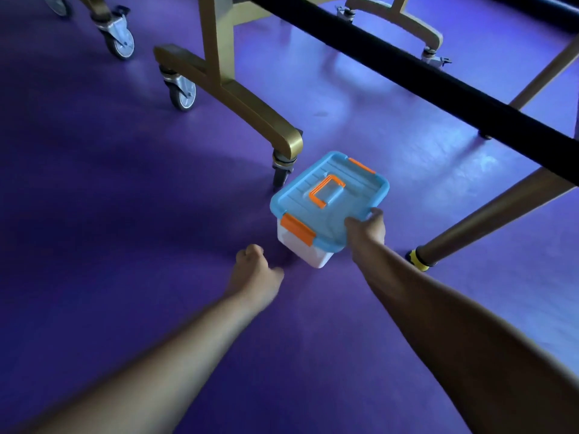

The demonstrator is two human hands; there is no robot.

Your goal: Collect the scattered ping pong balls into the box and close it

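Observation:
A white plastic box point(308, 250) with a blue lid point(326, 195), orange clips and an orange handle stands on the purple floor. The lid lies on top of the box. My right hand point(365, 227) grips the lid's near right edge. My left hand point(255, 270) hovers just left of the box near the floor, fingers curled in; whether anything is inside the fist is hidden. No ping pong balls are visible on the floor.
Gold legs of a table tennis table with castor wheels point(183, 95) stand behind the box, one foot point(282, 170) almost touching it. A black table edge point(438, 89) crosses the upper right, and a brown leg with a yellow foot point(419, 260) stands to the right.

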